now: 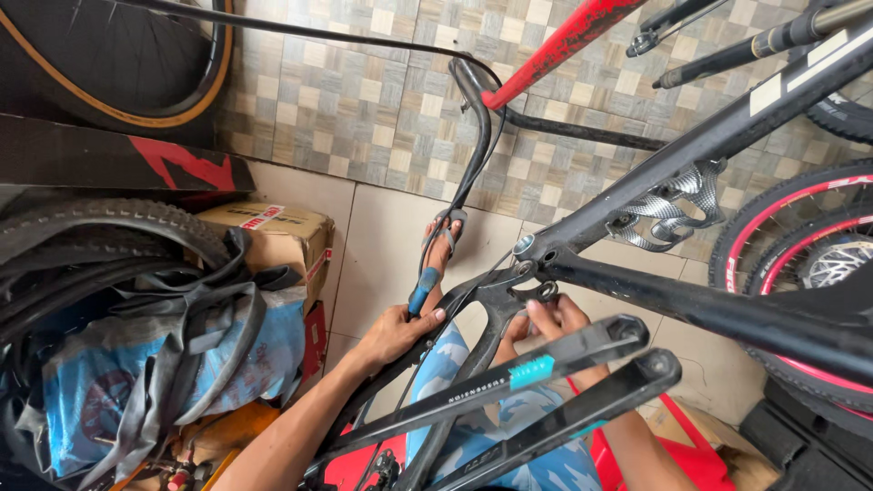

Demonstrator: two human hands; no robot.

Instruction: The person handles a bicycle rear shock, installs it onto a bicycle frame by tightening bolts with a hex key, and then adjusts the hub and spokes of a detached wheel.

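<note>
A black bicycle frame slants across the view, with its pivot joint near the middle. My left hand is closed around a blue-handled tool that points up beside the black linkage arm. My right hand sits just right of the joint, fingertips pinched on a small black ring fitting. Two black fork legs cross in front of my right forearm and partly hide it. My sandalled foot and blue patterned trouser leg lie under the frame.
A heap of tyres and inner tubes over blue bags fills the left, with a cardboard box behind it. A red-rimmed wheel stands at right, and a silver bottle cage hangs on the frame. A red tube crosses the tiled wall above.
</note>
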